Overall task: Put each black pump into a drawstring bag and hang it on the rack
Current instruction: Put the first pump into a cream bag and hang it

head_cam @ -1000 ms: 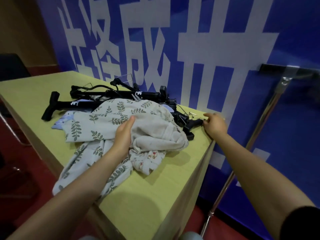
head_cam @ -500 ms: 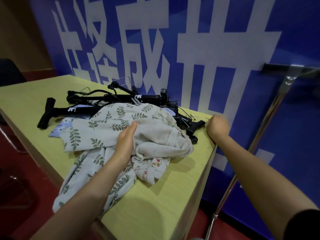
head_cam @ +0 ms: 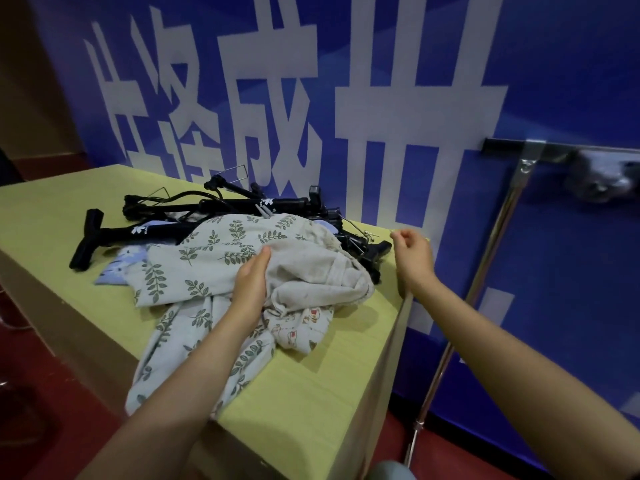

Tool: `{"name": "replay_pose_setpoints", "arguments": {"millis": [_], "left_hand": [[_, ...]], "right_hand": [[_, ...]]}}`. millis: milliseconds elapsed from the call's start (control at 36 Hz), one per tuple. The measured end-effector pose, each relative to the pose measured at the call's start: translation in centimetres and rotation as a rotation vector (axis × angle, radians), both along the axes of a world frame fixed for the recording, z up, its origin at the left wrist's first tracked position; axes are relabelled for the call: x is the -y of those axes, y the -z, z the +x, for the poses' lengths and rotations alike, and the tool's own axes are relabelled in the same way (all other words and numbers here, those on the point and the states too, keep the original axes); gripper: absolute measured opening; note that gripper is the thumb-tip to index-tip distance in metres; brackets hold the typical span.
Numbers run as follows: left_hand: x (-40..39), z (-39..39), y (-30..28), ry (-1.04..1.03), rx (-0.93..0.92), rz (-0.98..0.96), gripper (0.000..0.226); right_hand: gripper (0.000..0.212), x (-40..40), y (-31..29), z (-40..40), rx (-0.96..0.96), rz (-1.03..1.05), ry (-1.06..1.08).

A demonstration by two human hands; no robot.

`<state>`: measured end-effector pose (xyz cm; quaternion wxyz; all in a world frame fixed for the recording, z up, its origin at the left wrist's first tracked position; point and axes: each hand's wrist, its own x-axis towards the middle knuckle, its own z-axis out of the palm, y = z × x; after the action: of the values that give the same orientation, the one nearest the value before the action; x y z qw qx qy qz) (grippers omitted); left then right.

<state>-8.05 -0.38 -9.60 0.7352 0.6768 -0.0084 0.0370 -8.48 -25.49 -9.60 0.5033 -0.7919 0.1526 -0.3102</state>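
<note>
My left hand (head_cam: 251,285) grips the cloth of the top drawstring bag (head_cam: 311,275) on the bench (head_cam: 304,393). My right hand (head_cam: 412,254) is above the bench's far corner, fingers loosely curled; I cannot tell if it pinches something small. The black pumps (head_cam: 221,209) lie piled at 11 o'clock from my left hand, long axes from 9 to 3. The nearest handle end (head_cam: 379,249) is just beside my right hand. The rack (head_cam: 498,216) stands at 3 o'clock.

Our left hand (head_cam: 251,284) grips with fingers curled under and thumb up; our right hand (head_cam: 414,256) hangs raised, fingers loosely curled.
</note>
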Motion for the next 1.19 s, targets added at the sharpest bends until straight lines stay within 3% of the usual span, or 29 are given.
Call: {"name": "replay_pose_setpoints", "arguments": {"millis": [111, 222, 278, 361, 389, 444, 583, 667, 750, 1000, 1194], "left_hand": [[-0.1, -0.9, -0.6, 0.008, -0.003, 0.026, 0.048], [-0.3, -2.2, -1.1, 0.021, -0.027, 0.087, 0.048], [-0.4, -2.5, -1.1, 0.056, -0.04, 0.099, 0.045], [-0.7, -3.3, -1.1, 0.102, -0.099, 0.036, 0.027], [-1.0, -3.2, -0.9, 0.111, -0.115, 0.024, 0.039], [-1.4, -2.4, -0.1, 0.13, -0.135, -0.048, 0.077], [-2.0, -4.1, -2.7, 0.261, -0.121, -0.127, 0.044], [-2.4, -4.4, -3.5, 0.328, -0.114, -0.16, 0.058], [-3.6, -4.3, -4.0, 0.358, -0.136, -0.228, 0.053], [-5.5, -5.4, -2.7, 0.368, -0.149, -0.267, 0.056], [-5.4, -5.7, -2.6, 0.38, -0.095, -0.263, 0.062]], "right_hand": [[0.015, -4.9, -4.4, -3.1, 0.156, 0.052, -0.183], [0.017, -9.3, -6.6, -6.8, 0.242, -0.097, -0.463], [0.015, -10.8, -6.3, -8.2, 0.192, -0.305, -0.598], [0.017, -12.0, -4.8, -8.9, -0.033, -0.589, -0.72], [0.019, -12.1, -4.3, -8.8, -0.105, -0.613, -0.735], [0.021, -11.8, -3.4, -8.3, -0.195, -0.604, -0.733], [0.018, -11.9, -3.6, -7.3, -0.131, -0.656, -0.622], [0.016, -12.1, -4.3, -7.1, -0.084, -0.796, -0.586], [0.018, -11.8, -4.9, -7.2, -0.07, -0.932, -0.511], [0.013, -10.0, -4.0, -8.2, -0.071, -0.944, -0.535], [0.032, -9.2, -3.7, -8.8, -0.045, -1.091, -0.488]]}}
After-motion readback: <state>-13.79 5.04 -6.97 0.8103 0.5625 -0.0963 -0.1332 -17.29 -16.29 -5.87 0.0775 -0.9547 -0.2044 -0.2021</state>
